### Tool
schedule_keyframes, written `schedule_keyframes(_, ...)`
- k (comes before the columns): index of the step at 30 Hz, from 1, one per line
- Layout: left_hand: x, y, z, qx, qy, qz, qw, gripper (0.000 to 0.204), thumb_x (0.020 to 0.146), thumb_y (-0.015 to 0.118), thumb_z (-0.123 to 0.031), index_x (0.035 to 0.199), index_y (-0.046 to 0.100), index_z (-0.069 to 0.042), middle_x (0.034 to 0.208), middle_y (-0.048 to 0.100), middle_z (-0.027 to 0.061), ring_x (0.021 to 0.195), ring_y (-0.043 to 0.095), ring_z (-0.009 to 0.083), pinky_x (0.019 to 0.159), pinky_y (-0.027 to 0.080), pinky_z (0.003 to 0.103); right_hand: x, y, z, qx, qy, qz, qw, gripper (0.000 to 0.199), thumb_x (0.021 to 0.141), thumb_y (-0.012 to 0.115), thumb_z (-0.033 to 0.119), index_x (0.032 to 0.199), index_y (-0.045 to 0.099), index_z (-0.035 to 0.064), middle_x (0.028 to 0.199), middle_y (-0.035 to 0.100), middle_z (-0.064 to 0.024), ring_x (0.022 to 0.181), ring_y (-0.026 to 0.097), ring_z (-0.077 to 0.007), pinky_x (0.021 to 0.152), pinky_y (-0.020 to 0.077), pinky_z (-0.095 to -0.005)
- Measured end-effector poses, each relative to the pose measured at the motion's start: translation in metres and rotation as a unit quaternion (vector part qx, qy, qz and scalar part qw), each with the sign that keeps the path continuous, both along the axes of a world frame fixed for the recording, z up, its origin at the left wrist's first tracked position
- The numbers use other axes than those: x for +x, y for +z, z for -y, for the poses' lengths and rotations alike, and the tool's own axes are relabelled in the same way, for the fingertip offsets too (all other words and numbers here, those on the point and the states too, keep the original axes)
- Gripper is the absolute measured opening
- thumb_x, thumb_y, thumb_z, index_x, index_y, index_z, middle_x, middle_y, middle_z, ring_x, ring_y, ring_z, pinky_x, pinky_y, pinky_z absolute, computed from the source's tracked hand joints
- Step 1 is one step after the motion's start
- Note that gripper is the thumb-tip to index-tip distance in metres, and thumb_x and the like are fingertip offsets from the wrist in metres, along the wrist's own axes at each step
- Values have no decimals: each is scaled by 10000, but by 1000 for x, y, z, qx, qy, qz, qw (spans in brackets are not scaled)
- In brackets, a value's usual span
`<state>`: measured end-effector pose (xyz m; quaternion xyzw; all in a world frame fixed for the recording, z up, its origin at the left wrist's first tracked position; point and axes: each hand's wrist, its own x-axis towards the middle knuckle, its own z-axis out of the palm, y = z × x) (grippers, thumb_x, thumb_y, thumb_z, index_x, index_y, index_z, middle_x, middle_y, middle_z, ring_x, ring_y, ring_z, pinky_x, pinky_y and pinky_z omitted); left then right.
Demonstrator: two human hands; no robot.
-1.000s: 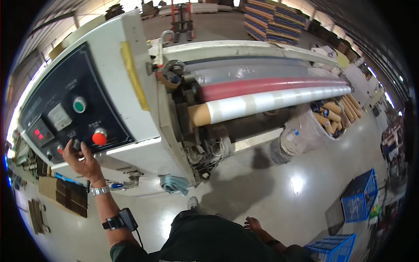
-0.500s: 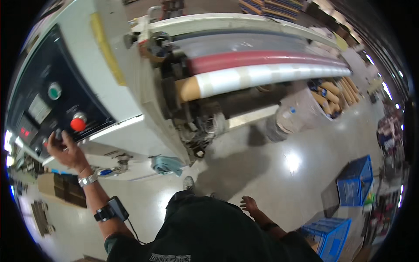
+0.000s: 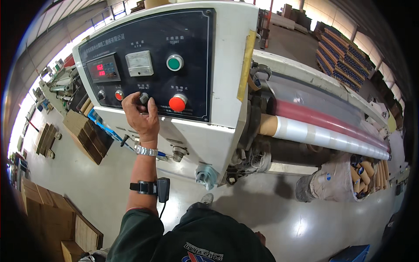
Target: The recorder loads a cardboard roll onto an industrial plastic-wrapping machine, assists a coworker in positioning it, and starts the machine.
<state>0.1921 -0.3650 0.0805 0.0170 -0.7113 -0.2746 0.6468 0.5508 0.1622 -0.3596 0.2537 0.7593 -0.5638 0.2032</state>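
Note:
My left hand reaches up to the dark control panel of a white machine. Its thumb and fingers are closed about a small grey knob on the panel's lower row. Just right of that hand sits a red mushroom-shaped stop button, and to its left a small red button. Above are a green push button, a white dial meter and a display with red digits. Only a sliver of my right hand shows beside my dark shirt; its fingers are hidden.
Right of the panel run a white film roll and a red roller. A pale cloth hangs under the machine's corner. Cardboard tubes stand beyond a bagged bin. Brown cartons are stacked at lower left.
The view has swung left, so the panel now sits nearer the middle. My left hand stays at the panel's lower row. My right hand has mostly gone behind my body.

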Motion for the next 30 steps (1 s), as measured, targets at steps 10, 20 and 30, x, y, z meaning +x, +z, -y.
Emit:
schedule_keyframes(10, -4, 4, -6, -10, -8, -16, 1000, 332, 791, 703, -96, 1083, 557, -32, 970, 518, 61, 685, 473, 110, 596, 418, 221, -4, -22, -22, 293, 229, -53, 927, 223, 846, 548, 208, 803, 550, -11, 736, 582, -169, 746, 614, -338, 705, 486, -428)
schedule_keyframes(20, -3, 4, -7, 0, -13, -7, 1000, 341, 788, 706, -118, 1084, 562, -33, 1006, 533, 86, 736, 503, 157, 592, 428, 236, 1, -32, -22, 311, 278, -45, 908, 248, 860, 546, 219, 854, 577, -28, 772, 607, -190, 785, 633, -333, 731, 497, -420)
schedule_keyframes(30, -12, -10, 2, 23, -89, -27, 995, 334, 858, 685, -86, 1153, 539, -32, 948, 562, 49, 736, 513, 92, 616, 413, 200, -5, 45, 24, -143, -200, 149, 958, 529, 952, 479, 398, 1296, 442, -1, 1189, 579, -204, 958, 634, -311, 808, 520, -448)
